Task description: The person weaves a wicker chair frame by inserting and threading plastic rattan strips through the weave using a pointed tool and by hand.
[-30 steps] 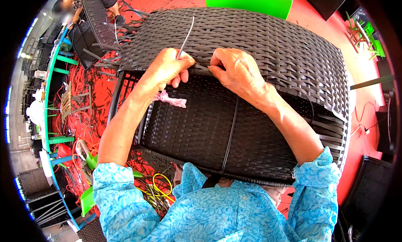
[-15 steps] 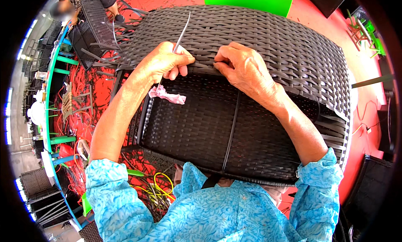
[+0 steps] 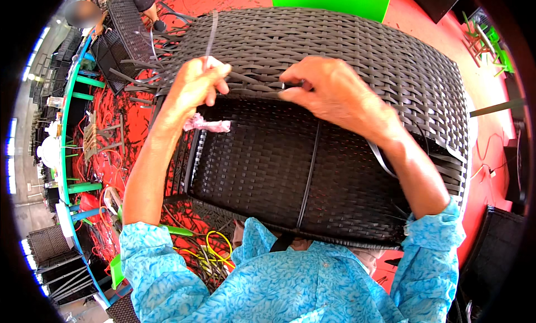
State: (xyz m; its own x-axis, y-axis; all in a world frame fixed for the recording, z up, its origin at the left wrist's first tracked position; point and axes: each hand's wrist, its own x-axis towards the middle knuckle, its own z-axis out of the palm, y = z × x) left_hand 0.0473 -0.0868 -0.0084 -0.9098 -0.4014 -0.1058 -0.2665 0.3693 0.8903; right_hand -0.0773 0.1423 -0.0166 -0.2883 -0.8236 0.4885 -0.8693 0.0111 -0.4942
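A woven dark-brown plastic wicker seat (image 3: pixel 335 44) lies in front of me, its hollow black underside (image 3: pixel 262 161) toward me. At the left of its near woven edge, my left hand (image 3: pixel 192 88) is closed round a thin metal pick (image 3: pixel 212 35). The blade points up and away, and a pink cloth wrap (image 3: pixel 209 123) shows below the hand. My right hand (image 3: pixel 340 94), blurred, pinches at the same edge; a small bright strip end shows between thumb and forefinger. A loose wicker strip (image 3: pixel 381 158) curves below the right wrist.
Loose strips (image 3: pixel 139 72) stick out at the seat's left end. Strip scraps litter the red floor (image 3: pixel 111 133), with a yellow cord (image 3: pixel 215 247) near my lap. A bright green panel (image 3: pixel 329 2) stands behind. At the far left another person (image 3: pixel 117 5) sits by wicker.
My left hand, with the pick, has moved left, away from the right hand. The right hand has lifted slightly, and a strip loop now shows below its wrist.
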